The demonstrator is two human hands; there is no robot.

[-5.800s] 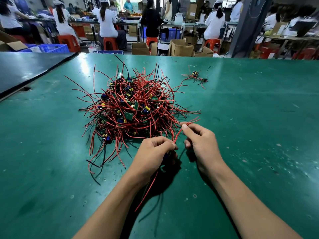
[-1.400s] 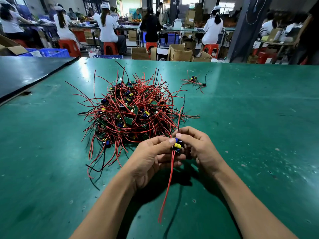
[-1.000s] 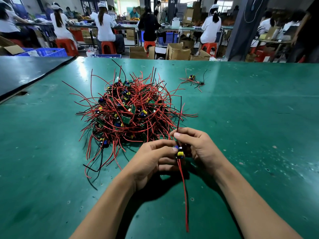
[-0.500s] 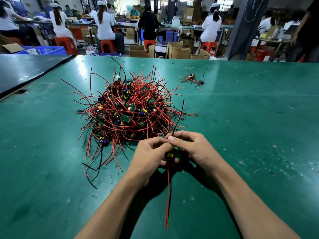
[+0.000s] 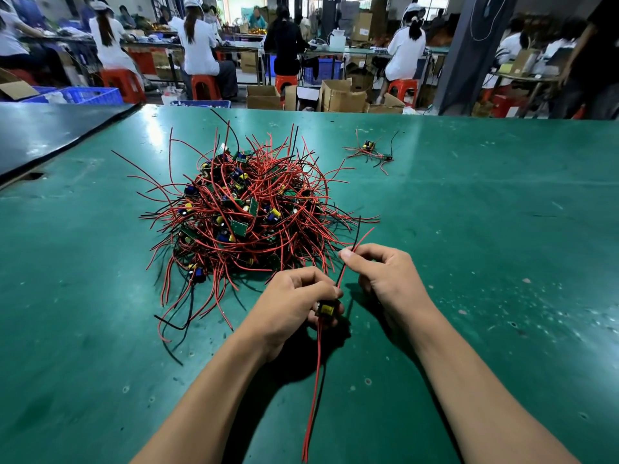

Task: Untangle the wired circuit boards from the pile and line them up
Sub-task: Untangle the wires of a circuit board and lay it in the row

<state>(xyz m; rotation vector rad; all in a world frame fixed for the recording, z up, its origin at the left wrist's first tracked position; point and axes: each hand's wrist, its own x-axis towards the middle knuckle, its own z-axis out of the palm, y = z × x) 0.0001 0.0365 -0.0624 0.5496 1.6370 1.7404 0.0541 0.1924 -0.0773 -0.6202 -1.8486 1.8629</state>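
A tangled pile (image 5: 248, 216) of small green circuit boards with red and black wires lies on the green table (image 5: 485, 236), just beyond my hands. My left hand (image 5: 294, 301) grips one small circuit board (image 5: 326, 309) with a yellow part; a long red wire (image 5: 315, 386) hangs from it toward me. My right hand (image 5: 385, 276) pinches the board's other red and black wires (image 5: 355, 244), which stick up past my fingers. One separate wired board (image 5: 370, 150) lies alone at the far right of the pile.
A dark table (image 5: 50, 128) adjoins on the left. Beyond the far edge stand cardboard boxes (image 5: 341, 95), red stools, blue crates and several seated people at benches. A dark pillar (image 5: 469, 51) rises at the back right.
My hands have drawn apart. The right hand slid up and right along the upper wires, and the left hand holds the board lower, with its red tail still hanging toward me.
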